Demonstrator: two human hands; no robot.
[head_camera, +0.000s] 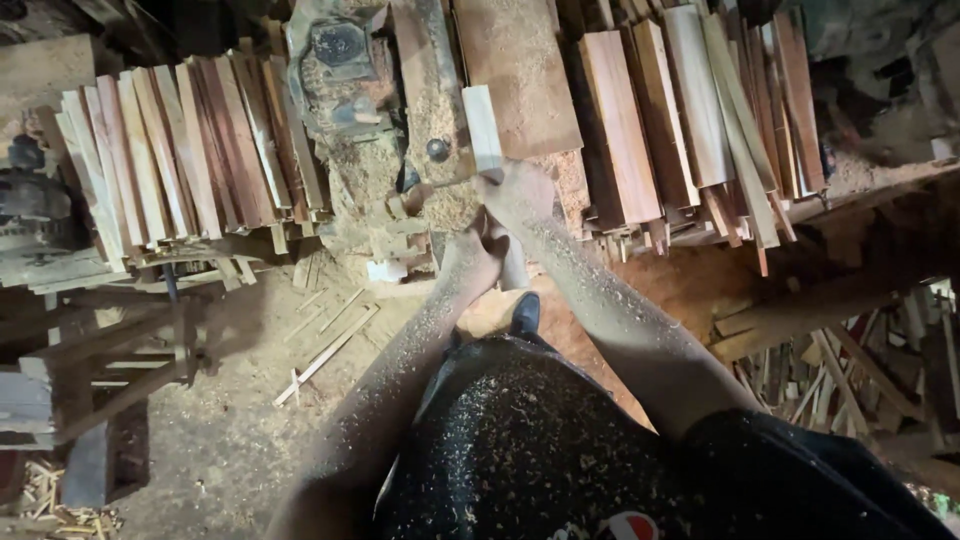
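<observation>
While the fingers of the right hand (522, 192) close over the near end of a pale wooden slat (483, 128), the left hand (472, 255) sits just behind and below it, its fingers curled against the same slat's lower part, which shows again beneath the hands near the person's body. Both forearms are dusted with sawdust. The slat runs away from the person, lying lengthwise on the sawdust-covered machine bed (440, 110), just beside a wide reddish board (515, 75) on its right and a small dark round knob (437, 150) on its left. Further left on the machine sits a dark motor housing (340, 50) caked in dust. On either side of the machine are stacks of cut slats: a fanned left stack (180, 150) of pale and reddish pieces, and a right stack (690, 110) of longer boards, some tilted across the others. Below the hands, a dark shoe tip (525, 312) shows above the person's black clothing (520, 440), speckled with shavings. Thin offcut strips (330, 345) lie on the sawdust-covered floor at left, and scrap sticks (850, 380) lie heaped at right.
</observation>
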